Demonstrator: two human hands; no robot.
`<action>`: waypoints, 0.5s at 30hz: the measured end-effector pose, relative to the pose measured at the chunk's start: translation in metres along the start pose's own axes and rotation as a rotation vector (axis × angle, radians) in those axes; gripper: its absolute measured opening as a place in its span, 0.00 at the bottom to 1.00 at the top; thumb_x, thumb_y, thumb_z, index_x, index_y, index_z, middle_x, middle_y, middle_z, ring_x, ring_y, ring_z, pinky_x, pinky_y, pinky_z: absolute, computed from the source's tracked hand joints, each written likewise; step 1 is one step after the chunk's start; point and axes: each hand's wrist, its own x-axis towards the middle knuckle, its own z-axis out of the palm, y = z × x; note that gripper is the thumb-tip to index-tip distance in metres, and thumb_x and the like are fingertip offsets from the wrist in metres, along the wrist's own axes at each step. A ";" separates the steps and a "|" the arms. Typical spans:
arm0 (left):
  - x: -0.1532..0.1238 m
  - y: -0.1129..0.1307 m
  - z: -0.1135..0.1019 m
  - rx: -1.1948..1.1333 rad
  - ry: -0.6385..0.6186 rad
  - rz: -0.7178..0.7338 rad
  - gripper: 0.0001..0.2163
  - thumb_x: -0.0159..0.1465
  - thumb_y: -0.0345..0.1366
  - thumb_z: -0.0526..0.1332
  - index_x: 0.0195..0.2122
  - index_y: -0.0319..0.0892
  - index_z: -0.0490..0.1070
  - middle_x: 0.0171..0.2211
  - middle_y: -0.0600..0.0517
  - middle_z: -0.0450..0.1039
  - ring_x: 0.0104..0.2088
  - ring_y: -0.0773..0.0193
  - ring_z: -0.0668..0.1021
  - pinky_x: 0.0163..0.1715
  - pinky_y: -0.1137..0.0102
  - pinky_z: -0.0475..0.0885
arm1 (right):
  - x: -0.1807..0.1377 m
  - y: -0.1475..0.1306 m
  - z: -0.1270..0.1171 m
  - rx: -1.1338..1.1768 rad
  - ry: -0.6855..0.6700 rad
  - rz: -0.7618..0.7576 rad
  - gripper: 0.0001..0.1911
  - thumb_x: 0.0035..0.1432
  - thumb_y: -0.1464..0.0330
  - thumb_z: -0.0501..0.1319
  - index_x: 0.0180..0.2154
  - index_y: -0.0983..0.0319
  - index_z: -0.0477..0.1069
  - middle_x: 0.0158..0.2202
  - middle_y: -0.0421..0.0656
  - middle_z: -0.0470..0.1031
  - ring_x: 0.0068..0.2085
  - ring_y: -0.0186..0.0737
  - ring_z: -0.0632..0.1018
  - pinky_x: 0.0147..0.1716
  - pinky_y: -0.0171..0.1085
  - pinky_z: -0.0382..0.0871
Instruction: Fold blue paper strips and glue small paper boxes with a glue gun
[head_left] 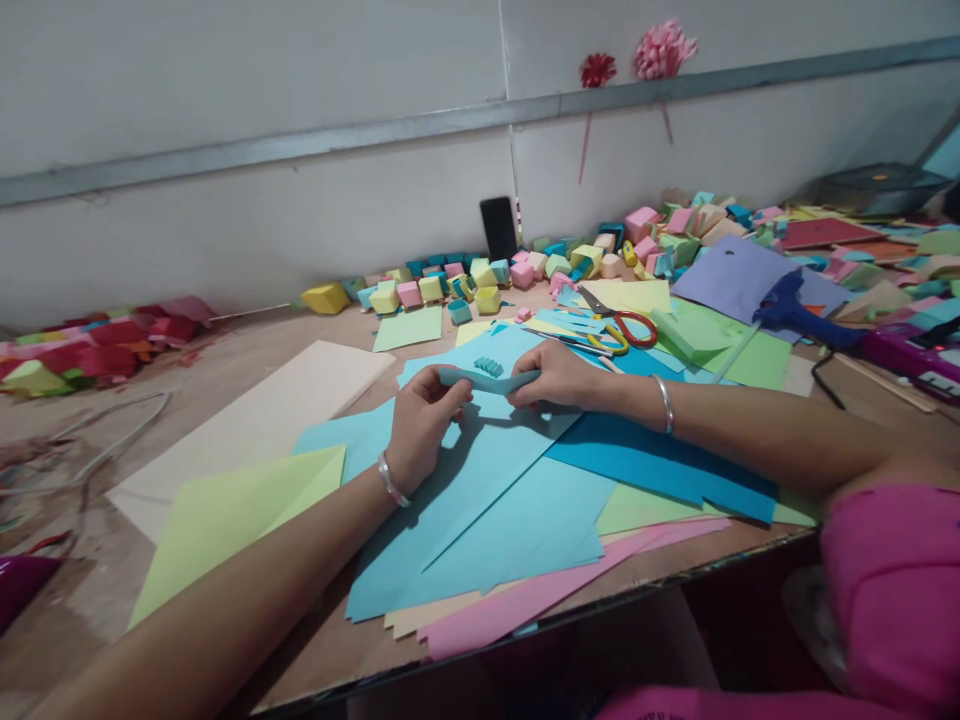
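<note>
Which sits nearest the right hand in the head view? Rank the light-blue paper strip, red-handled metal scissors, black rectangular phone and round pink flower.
1. Light-blue strip: held in the right hand.
2. Scissors: just beyond, rightward.
3. Black phone: farther back, by the wall.
4. Pink flower: farthest, high on the wall.

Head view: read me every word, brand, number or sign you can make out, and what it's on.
No text is legible.
Purple-and-blue glue gun: white marks, too blurred to read.
Pink cloth at the bottom edge: dark marks, cut off, unreadable.
Phone: dark, no readable text.
</note>
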 end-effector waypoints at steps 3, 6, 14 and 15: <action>0.000 0.003 -0.001 0.073 0.057 0.004 0.09 0.54 0.38 0.67 0.33 0.37 0.74 0.21 0.55 0.71 0.20 0.72 0.67 0.18 0.76 0.61 | 0.003 0.006 -0.001 0.129 0.001 0.019 0.07 0.46 0.68 0.66 0.22 0.66 0.75 0.17 0.39 0.73 0.19 0.30 0.70 0.19 0.31 0.61; 0.003 0.002 -0.001 0.039 0.098 -0.019 0.09 0.55 0.38 0.66 0.31 0.37 0.74 0.22 0.53 0.72 0.20 0.72 0.68 0.17 0.76 0.60 | 0.011 0.017 -0.007 0.316 0.012 0.052 0.11 0.51 0.63 0.64 0.28 0.66 0.77 0.22 0.43 0.77 0.20 0.30 0.72 0.18 0.30 0.61; 0.009 -0.007 -0.003 -0.102 0.093 -0.093 0.10 0.54 0.36 0.65 0.36 0.38 0.70 0.28 0.48 0.77 0.26 0.65 0.77 0.19 0.76 0.65 | 0.022 0.029 -0.017 0.392 0.155 -0.019 0.14 0.52 0.63 0.64 0.22 0.66 0.72 0.23 0.44 0.75 0.21 0.28 0.69 0.18 0.30 0.57; 0.009 -0.007 -0.003 -0.096 0.095 -0.094 0.11 0.54 0.36 0.65 0.36 0.38 0.70 0.28 0.48 0.77 0.26 0.65 0.77 0.19 0.76 0.65 | 0.022 0.029 -0.016 0.392 0.183 -0.029 0.13 0.52 0.64 0.64 0.22 0.66 0.72 0.22 0.43 0.74 0.21 0.27 0.68 0.18 0.30 0.56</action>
